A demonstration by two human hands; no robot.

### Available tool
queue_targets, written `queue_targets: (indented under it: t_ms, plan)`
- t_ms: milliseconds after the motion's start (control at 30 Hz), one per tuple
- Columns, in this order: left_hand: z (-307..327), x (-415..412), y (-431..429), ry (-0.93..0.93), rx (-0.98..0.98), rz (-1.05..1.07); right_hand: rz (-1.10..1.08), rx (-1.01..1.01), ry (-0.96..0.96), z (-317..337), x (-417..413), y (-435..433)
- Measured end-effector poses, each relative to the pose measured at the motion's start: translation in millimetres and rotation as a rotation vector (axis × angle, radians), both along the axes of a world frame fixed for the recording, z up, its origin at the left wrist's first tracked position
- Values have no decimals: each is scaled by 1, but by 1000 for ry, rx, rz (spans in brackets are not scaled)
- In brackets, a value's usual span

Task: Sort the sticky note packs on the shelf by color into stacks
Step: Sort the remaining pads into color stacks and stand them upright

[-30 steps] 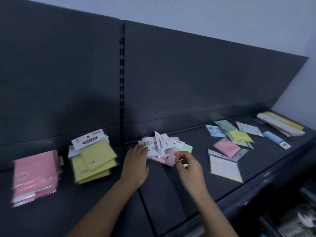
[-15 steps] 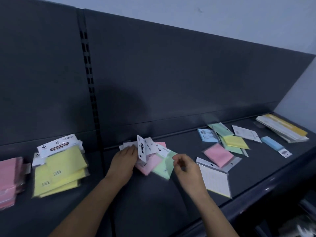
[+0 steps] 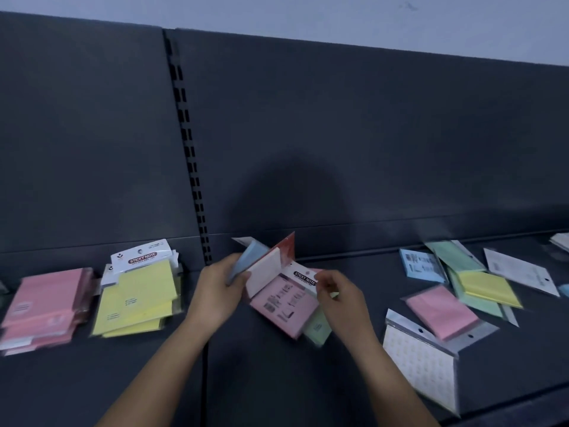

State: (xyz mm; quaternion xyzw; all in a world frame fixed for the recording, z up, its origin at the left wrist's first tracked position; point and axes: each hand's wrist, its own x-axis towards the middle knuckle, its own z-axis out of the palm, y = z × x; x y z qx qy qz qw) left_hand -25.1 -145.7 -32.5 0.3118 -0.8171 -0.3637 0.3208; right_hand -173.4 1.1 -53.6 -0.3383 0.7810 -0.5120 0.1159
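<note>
Hands mid-shelf, stacks flanking.

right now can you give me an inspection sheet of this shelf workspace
surface: dark shelf, slotted upright in the back panel.
job's things: pink stack far left; yellow stack beside it; unsorted packs at right include a blue pack, green pack, yellow pack, pink pack.
clutter: white dotted pack near the front edge; white card at right.
grippers: left hand holds a fanned bundle of packs; right hand fingers pinch the pink pack in hand by its header.
cables: nothing seen.
surroundings: pale wall above.
</note>
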Motion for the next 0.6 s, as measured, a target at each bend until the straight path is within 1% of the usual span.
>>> queue_targets:
  t_ms: [133, 267, 333, 433, 500, 600]
  plan:
    - [-2, -1, 13, 98, 149, -33, 9, -31, -10, 1, 1, 0]
    - [-6, -3, 17, 224, 290, 46, -37, -21, -15, 0, -6, 13]
    - [-6, -6, 21, 328, 425, 102, -85, -14, -7, 0, -12, 25]
    - [-2, -12, 24, 511, 709, 162, -182, -49, -6, 0, -23, 47]
    - [-2, -18, 28, 507, 833, 137, -243, -70, -27, -1, -29, 62]
    - [-7, -28, 42, 370, 844, 35, -303, -86, -54, -2, -36, 81]
